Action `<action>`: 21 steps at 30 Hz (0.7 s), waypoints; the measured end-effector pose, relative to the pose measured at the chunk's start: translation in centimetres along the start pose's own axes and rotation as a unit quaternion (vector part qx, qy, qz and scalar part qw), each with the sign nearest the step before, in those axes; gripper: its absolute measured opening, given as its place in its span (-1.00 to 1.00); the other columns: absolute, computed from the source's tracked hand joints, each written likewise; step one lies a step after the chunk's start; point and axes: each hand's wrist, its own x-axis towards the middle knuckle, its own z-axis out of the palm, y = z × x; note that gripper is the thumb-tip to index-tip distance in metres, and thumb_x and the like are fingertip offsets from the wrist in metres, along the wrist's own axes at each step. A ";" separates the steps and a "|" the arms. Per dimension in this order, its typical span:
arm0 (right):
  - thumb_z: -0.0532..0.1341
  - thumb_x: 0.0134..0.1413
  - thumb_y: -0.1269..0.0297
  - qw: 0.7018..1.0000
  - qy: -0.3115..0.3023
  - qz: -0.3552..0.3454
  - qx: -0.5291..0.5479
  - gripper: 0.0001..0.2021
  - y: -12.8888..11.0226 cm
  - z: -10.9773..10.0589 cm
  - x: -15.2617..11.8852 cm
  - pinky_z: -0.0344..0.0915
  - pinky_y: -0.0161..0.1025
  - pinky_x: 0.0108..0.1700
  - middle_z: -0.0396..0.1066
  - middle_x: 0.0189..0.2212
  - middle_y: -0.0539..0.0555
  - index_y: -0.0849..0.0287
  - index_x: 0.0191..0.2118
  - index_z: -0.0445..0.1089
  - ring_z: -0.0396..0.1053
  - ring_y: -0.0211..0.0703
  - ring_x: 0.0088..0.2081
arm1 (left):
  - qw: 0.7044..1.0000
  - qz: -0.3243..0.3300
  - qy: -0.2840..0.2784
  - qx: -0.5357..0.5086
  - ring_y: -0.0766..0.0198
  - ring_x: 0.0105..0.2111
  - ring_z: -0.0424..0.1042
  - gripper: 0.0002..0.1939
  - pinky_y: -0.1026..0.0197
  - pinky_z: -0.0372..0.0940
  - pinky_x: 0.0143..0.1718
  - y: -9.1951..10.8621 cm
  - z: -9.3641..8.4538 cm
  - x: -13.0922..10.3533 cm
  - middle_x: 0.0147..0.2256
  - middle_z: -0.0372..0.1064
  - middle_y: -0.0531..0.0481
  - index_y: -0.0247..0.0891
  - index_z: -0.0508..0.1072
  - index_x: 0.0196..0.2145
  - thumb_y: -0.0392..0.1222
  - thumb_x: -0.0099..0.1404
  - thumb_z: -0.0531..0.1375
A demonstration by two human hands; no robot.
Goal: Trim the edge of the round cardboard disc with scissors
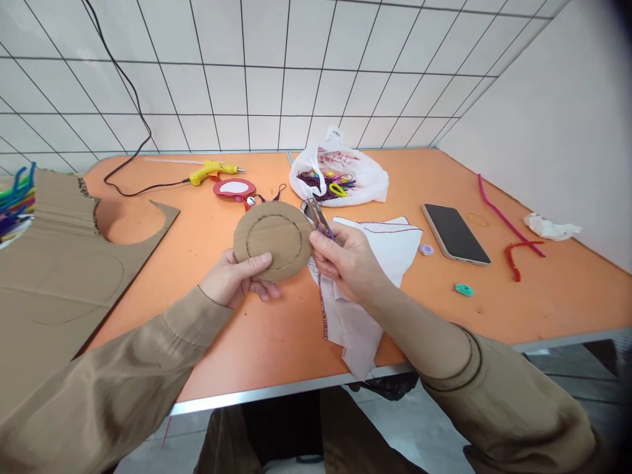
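Observation:
Between its thumb and fingers, my left hand (241, 280) grips a round cardboard disc (274, 238) at its lower left. A smaller circle is marked or scored inside the disc's edge. My right hand (348, 260) is closed on a pair of small scissors (318, 216), whose blades point up and away beside the disc's right edge. Most of the scissors' handle is hidden by the fingers. White cloth (390, 247) with dark red stitched edging lies under and behind my right hand.
A yellow glue gun (212, 172), a red ring-shaped piece (234, 189) and a plastic bag (365, 178) of craft bits lie behind. Cut cardboard (64, 263) covers the left. On the right are a phone (455, 233), pipe cleaners (508, 214) and crumpled tissue (550, 226).

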 end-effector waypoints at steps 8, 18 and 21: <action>0.37 -0.09 0.06 0.991 -0.074 0.081 0.075 -0.66 0.5 1.2 -0.9 -0.30 -0.36 -0.66 0.05 -0.69 -0.22 0.15 -0.36 0.27 -0.17 -0.46 -0.71 | 0.994 0.076 0.044 -0.071 0.08 -0.10 0.52 -0.57 0.12 0.46 -0.19 -1.0 0.2 0.5 -0.05 0.52 -0.13 -0.22 0.50 -0.05 -0.09 0.12 0.38; 0.28 -0.12 0.30 0.992 -0.054 0.061 -0.097 -0.80 -0.1 0.1 -0.3 -0.27 -0.34 -0.60 -0.02 -0.69 -0.19 0.16 -0.55 0.21 -0.16 -0.45 -0.65 | 0.996 0.069 -0.009 -0.050 -0.13 0.00 0.46 -0.48 0.03 0.41 -0.07 0.8 -0.2 -0.1 -0.08 0.54 -0.21 -0.29 0.59 -0.10 0.09 0.05 0.38; 0.27 -0.09 0.30 0.987 -0.093 0.047 -0.123 -0.83 0.0 0.3 -0.5 -0.22 -0.33 -0.57 0.01 -0.65 -0.16 0.18 -0.54 0.25 -0.12 -0.43 -0.62 | 0.999 0.014 0.015 -0.029 -0.05 -0.23 0.56 -0.58 0.09 0.45 -0.25 1.1 -0.8 0.0 -0.26 0.59 -0.20 -0.32 0.62 -0.24 -0.02 -0.03 0.44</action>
